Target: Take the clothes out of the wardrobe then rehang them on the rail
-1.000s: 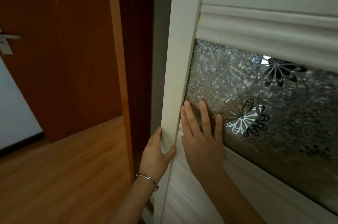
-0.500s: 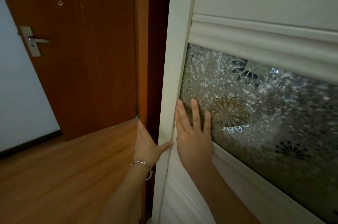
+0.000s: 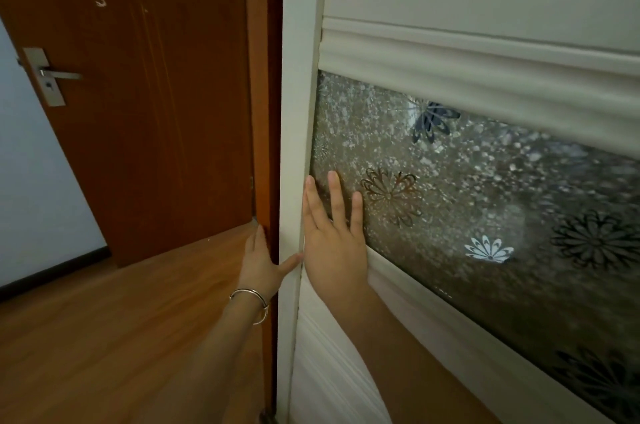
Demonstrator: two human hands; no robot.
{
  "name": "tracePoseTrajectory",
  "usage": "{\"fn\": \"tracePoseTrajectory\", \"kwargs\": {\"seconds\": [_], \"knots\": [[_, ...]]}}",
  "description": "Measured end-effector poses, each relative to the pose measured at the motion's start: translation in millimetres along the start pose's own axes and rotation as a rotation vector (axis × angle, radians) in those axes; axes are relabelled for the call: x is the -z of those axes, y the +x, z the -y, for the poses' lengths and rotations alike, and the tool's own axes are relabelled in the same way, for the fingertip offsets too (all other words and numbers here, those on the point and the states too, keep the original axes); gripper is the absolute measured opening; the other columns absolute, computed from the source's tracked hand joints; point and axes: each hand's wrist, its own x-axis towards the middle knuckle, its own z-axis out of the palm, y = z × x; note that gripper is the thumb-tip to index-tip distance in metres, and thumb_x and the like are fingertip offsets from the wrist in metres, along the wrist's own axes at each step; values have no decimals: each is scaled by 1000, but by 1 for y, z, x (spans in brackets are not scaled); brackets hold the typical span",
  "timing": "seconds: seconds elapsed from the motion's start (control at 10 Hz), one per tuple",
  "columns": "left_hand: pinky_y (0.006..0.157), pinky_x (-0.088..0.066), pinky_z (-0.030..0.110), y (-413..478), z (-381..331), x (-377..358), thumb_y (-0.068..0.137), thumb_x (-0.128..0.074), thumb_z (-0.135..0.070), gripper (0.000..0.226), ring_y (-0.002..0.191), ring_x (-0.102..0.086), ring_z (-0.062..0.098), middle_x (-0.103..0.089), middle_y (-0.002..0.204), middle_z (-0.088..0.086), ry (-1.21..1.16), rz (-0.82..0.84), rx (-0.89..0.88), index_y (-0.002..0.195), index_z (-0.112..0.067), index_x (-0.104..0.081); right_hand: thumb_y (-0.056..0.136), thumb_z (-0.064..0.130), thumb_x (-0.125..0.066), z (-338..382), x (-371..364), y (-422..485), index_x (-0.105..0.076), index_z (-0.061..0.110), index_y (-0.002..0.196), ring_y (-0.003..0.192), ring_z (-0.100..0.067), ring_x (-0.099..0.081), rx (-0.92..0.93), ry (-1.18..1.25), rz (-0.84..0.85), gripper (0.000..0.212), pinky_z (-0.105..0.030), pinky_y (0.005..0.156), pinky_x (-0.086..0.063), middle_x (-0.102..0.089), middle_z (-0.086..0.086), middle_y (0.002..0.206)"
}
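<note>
Warm wood-look floor [image 3: 104, 337] runs off to the left, where a brown room door [image 3: 138, 94] with a metal lever handle [image 3: 52, 74] stands against a pale wall [image 3: 34, 198]. Right in front of the person is the wardrobe door [image 3: 298, 112], cream-framed and filling the right side of the view.

Both hands are on it. The right hand [image 3: 334, 250] lies flat and released against the door's face, its palm over the lower moulding. Its fingers [image 3: 337, 198] are straight, slightly spread and pointing up onto the frosted glass panel [image 3: 485, 198]. They press the glass just inside the frame's upright, and the fingertips stop beside a bronze flower motif [image 3: 391, 195]. The bare forearm rises from the lower right across the ribbed white panel below.

The left hand [image 3: 261, 264] sits just beside it on the other side of the upright. Its fingers are stretched upward along the frame's outer edge and its thumb is laid sideways across the front of the frame, nearly meeting the right hand. The hand is relaxed rather than clenched. A thin silver bangle [image 3: 252, 299] circles that wrist.

More flower motifs, dark and white [image 3: 488, 249], are scattered across the glass. Whatever hangs behind that glass cannot be made out.
</note>
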Motion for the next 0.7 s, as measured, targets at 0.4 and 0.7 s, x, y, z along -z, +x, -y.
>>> {"fn": "tracePoseTrajectory", "kwargs": {"seconds": [0.4, 0.7], "knots": [[111, -32, 37, 4, -4, 5, 83, -60, -37, 85, 140, -27, 25, -20, 155, 8, 119, 34, 20, 148, -12, -10, 71, 45, -66, 3, -3, 5, -24, 11, 146, 141, -25, 7, 71, -6, 7, 93, -51, 105, 29, -17, -3, 158], [104, -41, 30, -36, 3, 11, 93, -45, -34, 47, 126, -48, 18, -49, 140, 4, 137, 86, -110, 137, -16, -41, 59, 31, -78, -5, -18, -25, -76, 17, 91, 115, -20, -62, 154, 285, -157, 36, -45, 114, -23, -73, -3, 107]]}}
